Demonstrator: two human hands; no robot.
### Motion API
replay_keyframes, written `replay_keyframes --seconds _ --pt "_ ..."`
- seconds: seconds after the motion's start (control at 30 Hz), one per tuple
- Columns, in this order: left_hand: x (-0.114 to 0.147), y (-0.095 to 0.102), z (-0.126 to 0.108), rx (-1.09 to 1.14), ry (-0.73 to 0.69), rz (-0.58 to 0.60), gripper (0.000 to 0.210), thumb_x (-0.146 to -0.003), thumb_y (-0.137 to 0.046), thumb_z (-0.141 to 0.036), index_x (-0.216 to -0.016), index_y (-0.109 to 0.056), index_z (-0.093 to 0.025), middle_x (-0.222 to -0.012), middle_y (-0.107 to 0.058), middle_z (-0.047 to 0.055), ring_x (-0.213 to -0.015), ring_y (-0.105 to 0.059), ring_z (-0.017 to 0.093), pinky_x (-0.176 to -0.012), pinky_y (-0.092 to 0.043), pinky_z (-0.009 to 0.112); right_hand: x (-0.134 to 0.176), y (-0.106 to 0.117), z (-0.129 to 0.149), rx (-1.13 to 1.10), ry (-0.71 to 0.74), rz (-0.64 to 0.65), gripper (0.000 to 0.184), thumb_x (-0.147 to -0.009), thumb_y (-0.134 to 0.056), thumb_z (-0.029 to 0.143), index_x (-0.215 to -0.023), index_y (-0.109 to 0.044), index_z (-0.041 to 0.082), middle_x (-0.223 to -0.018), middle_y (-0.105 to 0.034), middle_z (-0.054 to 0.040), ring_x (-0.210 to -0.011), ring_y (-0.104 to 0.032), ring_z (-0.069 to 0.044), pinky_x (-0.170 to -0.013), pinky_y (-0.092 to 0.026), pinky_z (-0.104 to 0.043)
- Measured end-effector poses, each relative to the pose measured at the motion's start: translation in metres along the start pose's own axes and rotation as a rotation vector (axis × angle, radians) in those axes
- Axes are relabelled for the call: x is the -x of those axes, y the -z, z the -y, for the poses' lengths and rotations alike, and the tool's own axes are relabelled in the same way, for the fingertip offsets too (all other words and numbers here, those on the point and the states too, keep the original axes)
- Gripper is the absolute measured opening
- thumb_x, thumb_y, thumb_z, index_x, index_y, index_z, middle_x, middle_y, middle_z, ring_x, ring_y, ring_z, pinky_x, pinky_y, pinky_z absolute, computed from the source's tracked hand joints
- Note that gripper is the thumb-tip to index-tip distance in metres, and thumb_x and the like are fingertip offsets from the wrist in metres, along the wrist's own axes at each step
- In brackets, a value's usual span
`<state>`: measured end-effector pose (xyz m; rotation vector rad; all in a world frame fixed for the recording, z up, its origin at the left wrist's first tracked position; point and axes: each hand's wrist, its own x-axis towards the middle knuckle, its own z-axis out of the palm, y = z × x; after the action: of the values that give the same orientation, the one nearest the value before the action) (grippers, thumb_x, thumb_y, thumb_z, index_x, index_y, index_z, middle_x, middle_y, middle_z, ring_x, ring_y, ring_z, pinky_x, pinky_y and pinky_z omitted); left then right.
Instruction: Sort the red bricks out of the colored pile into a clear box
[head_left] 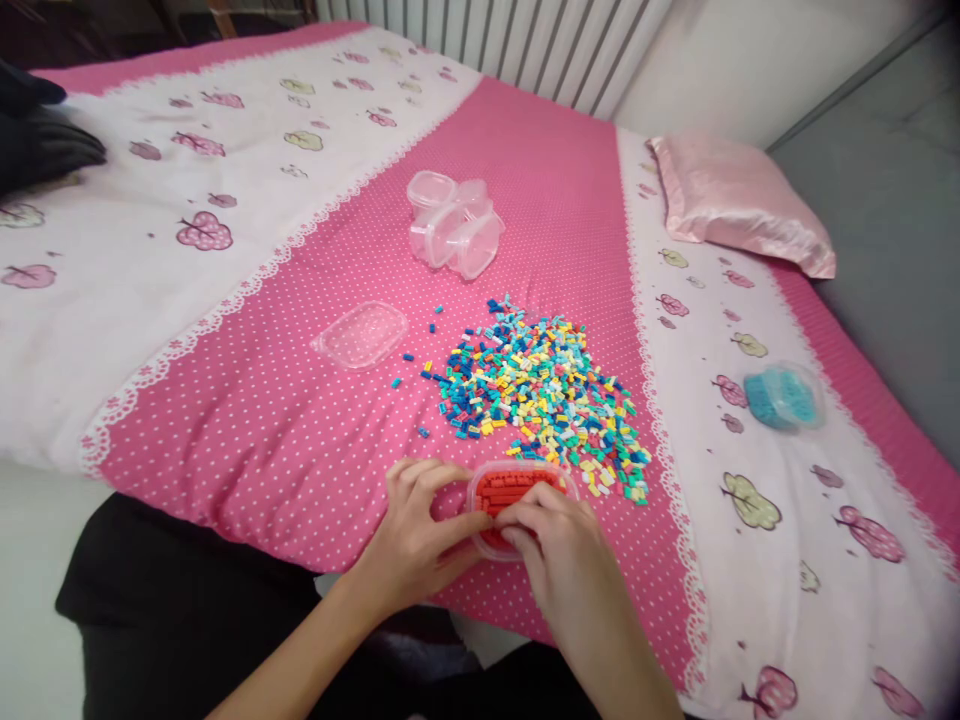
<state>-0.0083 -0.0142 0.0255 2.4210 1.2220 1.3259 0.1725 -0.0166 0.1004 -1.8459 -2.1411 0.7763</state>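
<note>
A clear plastic container (475, 500) filled with rows of red toy bricks (499, 490) stands near the front edge of the bed. My left hand (416, 525) curls around its left side, with the thumb reaching over the rim onto the bricks. Inside the container, the closed fingers of my right hand (559, 545) pinch at a red brick; the hand covers the right part of it. Just beyond lies a loose, spread-out pile of small toy bricks (540, 385) in blue, yellow, green, white and red.
Several clear containers (454, 225) sit clustered farther back. A clear lid (364, 335) lies flat to the left of the pile. To the right is a container of light blue bricks (784, 397). A pink pillow (739, 205) rests at the back right; a dark object (45, 130) is far left.
</note>
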Motion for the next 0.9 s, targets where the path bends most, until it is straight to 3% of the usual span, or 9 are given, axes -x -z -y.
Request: replay_keyframes --seconds 0.2,0.33,0.5,0.73,0.9 --pt "0.002 0.003 0.002 0.006 -0.036 0.052 0.024 -0.092 -0.068 -0.038 -0.113 -0.07 -0.028 -0.123 -0.05 0.011 -0.114 -0.05 0.029 -0.098 -0.041 0.049 0.016 0.022 -0.039 -0.245 -0.036 -0.224 0.02 -0.091 -0.057 0.024 -0.082 -0.075 0.024 -0.084 -0.068 -0.004 -0.073 -0.06 -0.02 -0.068 -0.046 -0.032" --pt "0.005 0.002 0.008 0.01 -0.065 0.084 0.024 -0.09 -0.07 -0.037 -0.112 -0.071 -0.029 -0.126 -0.05 0.011 -0.115 -0.05 0.031 -0.1 -0.038 0.052 0.028 0.045 -0.097 -0.158 -0.233 -0.472 0.021 -0.09 -0.061 0.038 -0.09 -0.075 0.023 -0.079 -0.065 -0.0032 -0.065 -0.054 -0.019 -0.063 -0.044 -0.032" --pt "0.009 -0.005 0.017 0.005 -0.055 0.118 0.028 -0.088 -0.072 -0.037 -0.116 -0.07 -0.031 -0.131 -0.05 0.012 -0.118 -0.05 0.033 -0.1 -0.039 0.053 0.029 0.051 -0.148 -0.08 -0.276 -0.569 0.027 -0.092 -0.056 0.036 -0.103 -0.074 0.018 -0.097 -0.067 -0.0092 -0.081 -0.061 -0.023 -0.073 -0.05 -0.037" --pt "0.018 -0.007 0.025 -0.014 0.04 0.152 0.056 -0.087 -0.071 -0.047 -0.137 -0.053 -0.028 -0.134 -0.048 0.015 -0.122 -0.049 0.035 -0.101 -0.046 0.051 -0.012 0.028 -0.145 -0.031 -0.184 -0.586 0.027 -0.094 -0.052 0.027 -0.106 -0.076 0.019 -0.106 -0.065 -0.0112 -0.103 -0.06 -0.026 -0.095 -0.048 -0.041" --pt "0.019 -0.007 0.025 -0.022 0.049 0.18 0.057 -0.089 -0.069 -0.048 -0.138 -0.049 -0.028 -0.135 -0.046 0.015 -0.124 -0.048 0.036 -0.101 -0.046 0.053 -0.035 0.018 -0.147 0.078 -0.205 -0.638 0.024 -0.091 -0.055 0.021 -0.099 -0.078 0.019 -0.102 -0.063 -0.0129 -0.099 -0.054 -0.03 -0.093 -0.045 -0.045"
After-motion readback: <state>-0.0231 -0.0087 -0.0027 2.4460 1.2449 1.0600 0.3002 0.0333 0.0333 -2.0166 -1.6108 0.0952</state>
